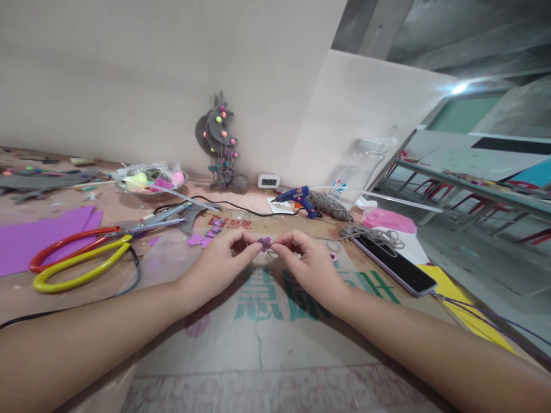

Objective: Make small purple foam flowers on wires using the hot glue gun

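Above the middle of a printed cardboard sheet (206,350), my two hands meet at a small purple flower cutout (265,244). My left hand (224,255) pinches its left side between thumb and forefinger. At its right edge, the thumb and forefinger of my right hand (306,261) are pressed together, with a bit of grey cord (272,253) just below them. Whether the right fingertips grip the cord or the flower is too small to tell. Several more purple flower cutouts (200,240) lie beyond my left hand.
Scissors (81,264) with red and yellow handles lie left, by purple sheets (43,238). A blue glue gun (303,201) rests at the back, near grey yarn (329,206). A phone (394,267) lies right. A moon-shaped grey ornament (219,137) stands against the wall.
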`<state>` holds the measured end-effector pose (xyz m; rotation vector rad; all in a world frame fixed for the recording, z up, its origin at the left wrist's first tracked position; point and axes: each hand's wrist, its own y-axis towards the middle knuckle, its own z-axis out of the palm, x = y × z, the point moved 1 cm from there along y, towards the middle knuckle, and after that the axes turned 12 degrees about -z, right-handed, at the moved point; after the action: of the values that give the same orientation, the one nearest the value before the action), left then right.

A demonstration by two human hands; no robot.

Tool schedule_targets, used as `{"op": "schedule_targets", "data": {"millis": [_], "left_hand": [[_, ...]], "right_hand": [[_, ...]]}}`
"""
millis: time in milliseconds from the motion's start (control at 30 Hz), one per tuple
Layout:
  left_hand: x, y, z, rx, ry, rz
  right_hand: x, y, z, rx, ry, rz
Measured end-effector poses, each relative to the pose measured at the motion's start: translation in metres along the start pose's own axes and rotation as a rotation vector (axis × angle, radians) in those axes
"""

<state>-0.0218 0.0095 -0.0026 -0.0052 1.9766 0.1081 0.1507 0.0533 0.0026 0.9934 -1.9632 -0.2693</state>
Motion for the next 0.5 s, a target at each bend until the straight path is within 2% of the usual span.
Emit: {"op": "schedule_targets", "data": {"millis": [267, 500], "left_hand": [[-0.0041, -0.0024, 0.0000, 0.065, -0.029, 0.030], [-0.0050, -0.0025, 0.0013, 0.119, -0.084, -0.021]], "right_hand": [[0.0018, 0.0005, 0.0054, 0.066, 0.209, 0.108], [0.0050, -0.0001, 0.0032, 0.086, 0.113, 0.059]]}}
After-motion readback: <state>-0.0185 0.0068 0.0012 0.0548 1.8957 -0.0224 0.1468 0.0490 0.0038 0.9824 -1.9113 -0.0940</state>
